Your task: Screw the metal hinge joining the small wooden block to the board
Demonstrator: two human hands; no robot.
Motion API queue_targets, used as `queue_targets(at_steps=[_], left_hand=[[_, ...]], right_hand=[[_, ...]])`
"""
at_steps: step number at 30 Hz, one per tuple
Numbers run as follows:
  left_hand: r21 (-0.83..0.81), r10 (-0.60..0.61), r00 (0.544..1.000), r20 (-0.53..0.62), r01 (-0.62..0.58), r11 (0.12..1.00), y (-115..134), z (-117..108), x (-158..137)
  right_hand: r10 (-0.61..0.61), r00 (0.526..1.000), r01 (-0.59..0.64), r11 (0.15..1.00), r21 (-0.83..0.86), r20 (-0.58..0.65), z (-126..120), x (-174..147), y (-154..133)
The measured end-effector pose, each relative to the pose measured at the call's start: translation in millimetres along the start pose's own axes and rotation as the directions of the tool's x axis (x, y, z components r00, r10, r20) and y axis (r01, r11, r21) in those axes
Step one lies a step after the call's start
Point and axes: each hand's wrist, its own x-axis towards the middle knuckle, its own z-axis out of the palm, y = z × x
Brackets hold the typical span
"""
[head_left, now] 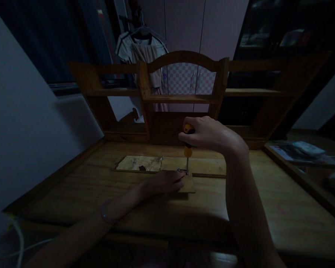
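Screwdriver stands upright in the right hand, before compartmented wooden shelving.

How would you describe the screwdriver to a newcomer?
Find the wooden desk, then the right hand over its middle. The screwdriver stands upright in that grip, pointing down beside the left hand; its yellow-and-black handle sets it apart from desk and hands.

The right hand partly hides the screwdriver handle.
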Motion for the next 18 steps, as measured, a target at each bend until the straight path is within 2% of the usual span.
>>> queue_targets(at_steps=[4,6,11,18], left_hand=[[0.001,0.036,0.996,-0.085,-0.036,0.999,-1.0,-2.3,4.4],[0.008,0.040,0.992,-0.116,-0.040,0.999,-2.3,-1.4,6.4],[-0.044,0.006,0.997,-0.074,-0.009,0.999,-5.3,3.2,5.8],[-0.090,0.004,0.994,-0.107,-0.013,0.996,-5.2,6.7,4.7]], right_hand=[[-0.086,0.996,0.086,0.995,0.056,-0.003,0.2,0.6,1.4],[-0.080,0.996,0.081,0.996,0.026,-0.027,2.3,1.6,0.4],[0.038,0.999,-0.039,0.999,-0.022,-0.039,4.9,2.6,-0.2],[-0.062,0.998,0.061,0.993,0.097,0.009,-0.2,0.2,4.5]])
